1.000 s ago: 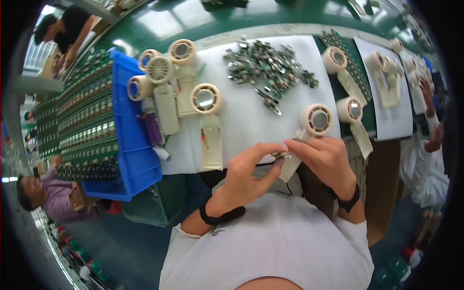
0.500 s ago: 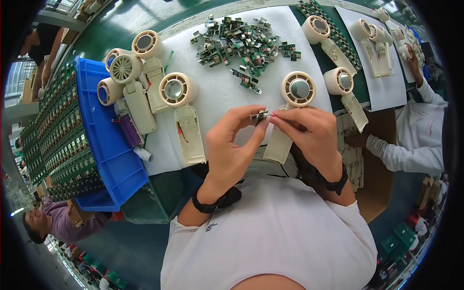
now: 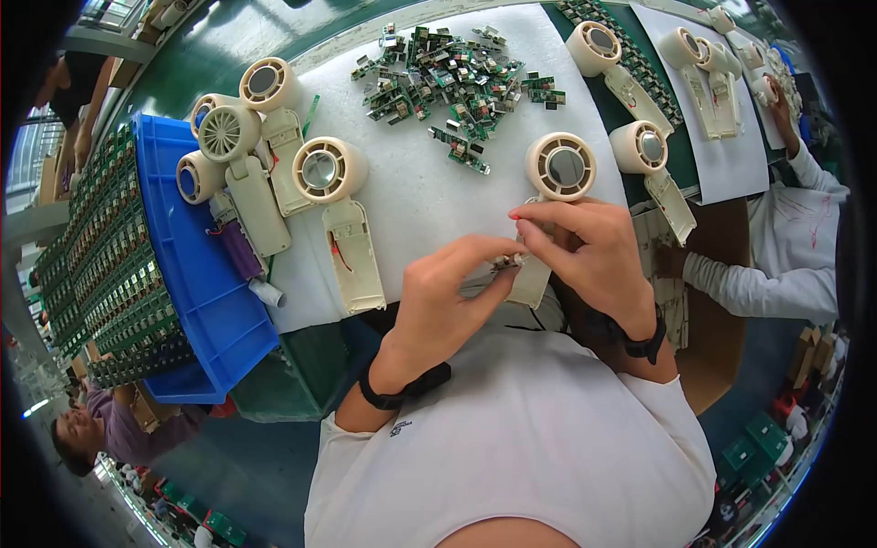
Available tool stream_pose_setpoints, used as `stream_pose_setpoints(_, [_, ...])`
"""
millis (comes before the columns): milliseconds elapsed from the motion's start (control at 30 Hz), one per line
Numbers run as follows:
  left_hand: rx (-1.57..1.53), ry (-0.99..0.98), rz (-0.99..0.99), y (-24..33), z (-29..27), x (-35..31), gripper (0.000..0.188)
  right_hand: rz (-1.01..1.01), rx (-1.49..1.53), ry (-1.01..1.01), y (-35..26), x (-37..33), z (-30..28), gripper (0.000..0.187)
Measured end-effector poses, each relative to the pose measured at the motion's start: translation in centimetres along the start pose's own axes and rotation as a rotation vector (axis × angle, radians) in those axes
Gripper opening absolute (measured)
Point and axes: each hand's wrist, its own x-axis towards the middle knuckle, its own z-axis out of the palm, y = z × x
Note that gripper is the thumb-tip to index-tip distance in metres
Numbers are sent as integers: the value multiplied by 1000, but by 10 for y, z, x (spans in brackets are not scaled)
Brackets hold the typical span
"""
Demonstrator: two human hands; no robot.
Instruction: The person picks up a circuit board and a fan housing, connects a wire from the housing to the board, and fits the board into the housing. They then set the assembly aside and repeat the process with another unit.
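1. I'm seeing the left hand [image 3: 454, 285] pinching a small circuit board [image 3: 509, 263] — at its two o'clock.
2. The right hand [image 3: 592, 245] is pinching a tiny red piece [image 3: 514, 216].
3. A handheld fan [image 3: 561, 168] is lying — head at that hand's eleven o'clock.

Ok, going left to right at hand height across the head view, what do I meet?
Blue bin, cream fan with open handle, left hand holding a small circuit board, right hand pinching something red, cardboard box.

The green tabletop [image 3: 260, 38] reflects light above a bluish floor [image 3: 265, 466].
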Motion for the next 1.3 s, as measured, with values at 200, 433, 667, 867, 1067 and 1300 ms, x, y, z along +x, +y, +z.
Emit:
stream_pose_setpoints(200, [-188, 107, -149, -5, 0, 4, 38, -84, -71, 84, 1, -4, 11, 16])
stream_pose_setpoints(433, [-129, 67, -128, -4, 4, 5, 41, -191, -50, 104, 7, -4, 10, 13])
stream_pose_setpoints(667, [-318, 44, -123, -13, 6, 5, 34, -129, 54, -13, 2, -5, -2, 8])
stream_pose_setpoints(867, [-333, -10, -107, -12, 1, 7, 32, -141, 49, -43, 7, -4, -7, 10])
stream_pose_setpoints(1067, [-561, -89, -166, -17, -7, 8, 33, -121, 159, -56, 13, -6, -12, 15])
stream_pose_setpoints(1300, [-533, -104, -122, -23, -3, 5, 33, -134, 185, -154, 15, 2, -18, 16])
